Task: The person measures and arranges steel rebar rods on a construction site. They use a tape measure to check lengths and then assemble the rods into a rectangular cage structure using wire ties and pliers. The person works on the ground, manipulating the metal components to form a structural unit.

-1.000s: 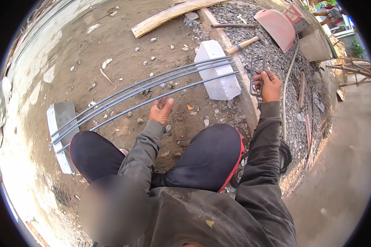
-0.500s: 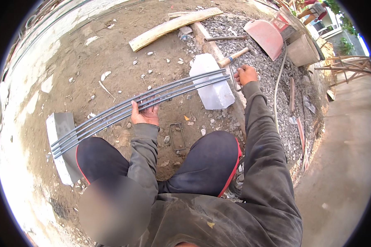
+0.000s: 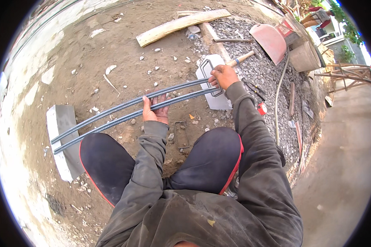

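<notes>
Several long ribbed steel bars (image 3: 123,109) lie in two pairs, bridging a grey-white block (image 3: 65,164) on the left and a whitish block (image 3: 219,103) on the right. Beneath the bars' middle, my left hand (image 3: 156,111) is turned palm up, its thumb and fingers around them. My right hand (image 3: 224,77) pinches a rectangular bent-steel stirrup (image 3: 210,64) at the bars' right ends. The stirrup appears to be around at least some bar ends; the hand partly hides this. Another rectangular stirrup (image 3: 181,145) lies on the dirt between my knees.
A wooden tool handle (image 3: 244,57) with a blue band sticks out beyond my right hand. Gravel (image 3: 266,76) holds a small red round object (image 3: 262,108) and a pale hose (image 3: 279,90). Farther off are a wood slab (image 3: 181,25), a pinkish pan (image 3: 270,43), buckets (image 3: 304,58) and a person (image 3: 317,19).
My right hand has moved left from beside the block to the bar ends, bringing the stirrup. The evenly spread bars now sit in two pairs, and my left hand has shifted slightly right.
</notes>
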`<state>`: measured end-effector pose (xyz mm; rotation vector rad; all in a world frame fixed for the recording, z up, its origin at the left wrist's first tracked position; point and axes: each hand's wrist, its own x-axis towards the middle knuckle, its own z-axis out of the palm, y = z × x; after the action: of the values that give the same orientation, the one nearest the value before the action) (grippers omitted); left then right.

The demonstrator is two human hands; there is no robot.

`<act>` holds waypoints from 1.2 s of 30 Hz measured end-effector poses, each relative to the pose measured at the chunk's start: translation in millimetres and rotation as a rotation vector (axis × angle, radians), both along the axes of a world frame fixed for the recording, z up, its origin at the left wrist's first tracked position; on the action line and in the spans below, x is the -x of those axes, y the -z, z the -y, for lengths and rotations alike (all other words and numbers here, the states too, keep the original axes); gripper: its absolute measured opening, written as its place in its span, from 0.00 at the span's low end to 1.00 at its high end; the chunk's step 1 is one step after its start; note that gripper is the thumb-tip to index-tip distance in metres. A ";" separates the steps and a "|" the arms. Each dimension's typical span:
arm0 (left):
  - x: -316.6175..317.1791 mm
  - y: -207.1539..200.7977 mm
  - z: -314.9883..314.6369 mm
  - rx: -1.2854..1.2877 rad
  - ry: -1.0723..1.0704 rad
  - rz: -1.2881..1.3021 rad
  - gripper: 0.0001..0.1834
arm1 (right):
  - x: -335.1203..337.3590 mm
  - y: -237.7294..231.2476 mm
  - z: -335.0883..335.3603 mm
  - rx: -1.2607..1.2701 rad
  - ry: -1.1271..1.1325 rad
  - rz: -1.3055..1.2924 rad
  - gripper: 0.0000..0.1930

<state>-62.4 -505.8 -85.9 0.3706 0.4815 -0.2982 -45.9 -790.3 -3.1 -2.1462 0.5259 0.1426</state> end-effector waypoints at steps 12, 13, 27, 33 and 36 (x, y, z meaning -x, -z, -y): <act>16.4 10.2 5.7 -0.297 0.112 -0.135 0.21 | 14.0 16.2 -3.6 0.756 -0.091 0.218 0.12; 16.4 11.6 5.7 -0.305 0.114 -0.134 0.21 | 14.8 17.8 2.1 0.763 -0.124 0.227 0.12; 14.0 11.1 13.4 -0.304 0.136 -0.135 0.24 | -62.4 -5.5 -31.8 0.787 -0.430 -0.505 0.20; 9.2 11.6 12.2 -0.311 0.157 -0.137 0.27 | -13.1 9.4 -25.8 0.684 -0.271 -0.189 0.16; 10.2 3.2 14.2 -0.345 0.174 -0.173 0.30 | 5.7 6.1 -52.2 0.763 -0.160 -0.137 0.17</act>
<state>-72.7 -520.0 -89.1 0.7288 0.6747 -0.4196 -51.5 -738.1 -9.2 -2.9422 0.5392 0.2006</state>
